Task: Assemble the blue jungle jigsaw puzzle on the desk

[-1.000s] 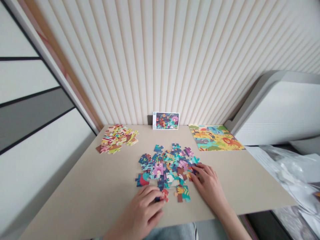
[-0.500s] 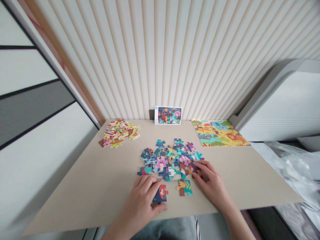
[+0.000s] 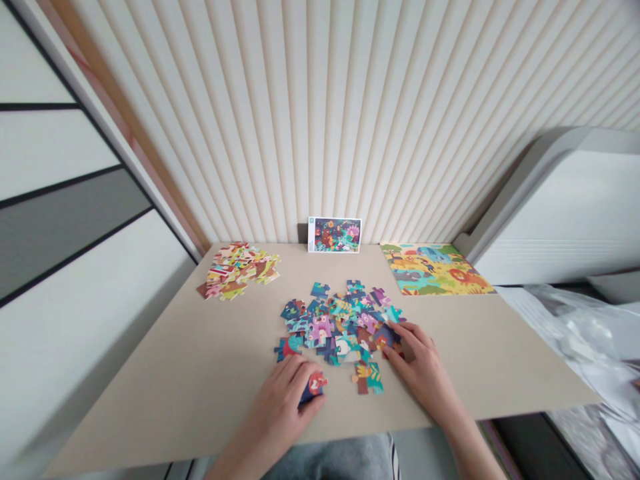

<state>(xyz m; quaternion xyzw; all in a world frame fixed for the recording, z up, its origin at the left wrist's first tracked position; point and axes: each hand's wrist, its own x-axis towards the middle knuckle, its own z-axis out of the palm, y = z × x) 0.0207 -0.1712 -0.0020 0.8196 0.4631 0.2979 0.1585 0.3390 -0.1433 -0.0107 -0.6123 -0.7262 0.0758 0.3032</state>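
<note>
Fingers of the left hand [image 3: 275, 417] curl over a navy jigsaw piece [image 3: 311, 389] printed with a red-orange figure, closed enough to hold it between the thumb side and fingertips. Whether it is lifted clear of the tabletop [image 3: 165, 393] or pressed against it, I cannot tell. The piece sits at the near edge of the work area, its printed face partly showing past the fingers. Like its neighbours, it looks like thin, stiff, light pressed card: flat on a smooth board, it would be best taken by its edges or slid to the edge, and its tabs could bend if forced.

The right hand [image 3: 420, 363] lies open, fingers spread, with the fingertips on the near-right side of a loose spread of multicoloured jigsaw pieces [image 3: 340, 327]; it does not appear to hold any. A jigsaw piece with yellow leaves [image 3: 368, 377] lies just apart, between the hands.

Farther off, a heap of cream-and-red pieces [image 3: 235, 270] sits at back left. A picture card [image 3: 335, 235] leans upright against the ribbed wall panel [image 3: 325, 120], with tiny corner print too small to read. An animal-scene puzzle board [image 3: 430, 269] lies at back right. No brand can be read.
</note>
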